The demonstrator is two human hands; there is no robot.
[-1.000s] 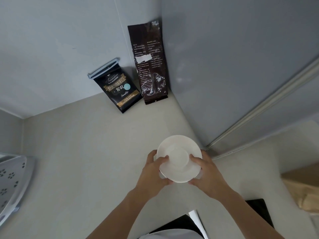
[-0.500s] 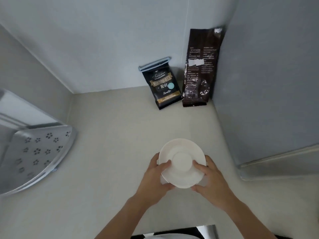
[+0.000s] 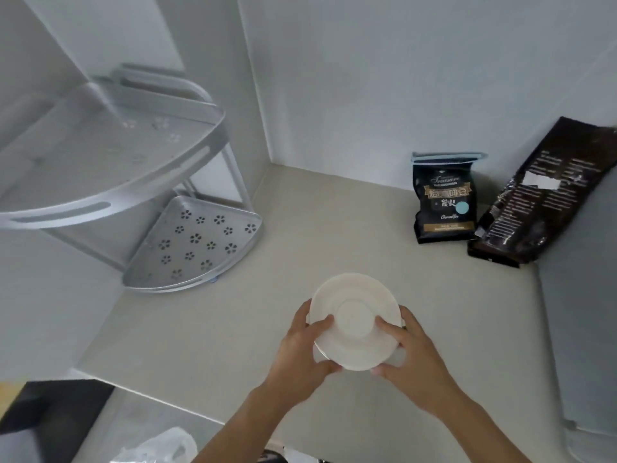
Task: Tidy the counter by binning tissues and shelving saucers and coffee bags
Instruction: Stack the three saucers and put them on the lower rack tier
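Note:
A stack of white saucers (image 3: 354, 319) is held above the pale counter (image 3: 260, 329), in front of me. My left hand (image 3: 302, 349) grips its left rim and my right hand (image 3: 414, 355) grips its right rim, thumbs on top. A small black coffee bag (image 3: 445, 200) stands against the back wall at the right. A taller dark brown coffee bag (image 3: 541, 198) leans in the right corner beside it. A silver two-tier corner shelf (image 3: 187, 248) stands at the left, with nothing on either of its tiers.
A grey appliance side (image 3: 581, 329) bounds the counter on the right. Below the counter's front edge a white plastic bag (image 3: 160, 446) shows at the bottom left, next to a dark object (image 3: 50, 406).
The view has swung left, so the corner shelf now shows in full and the coffee bags sit at the right. Both hands still hold the saucers.

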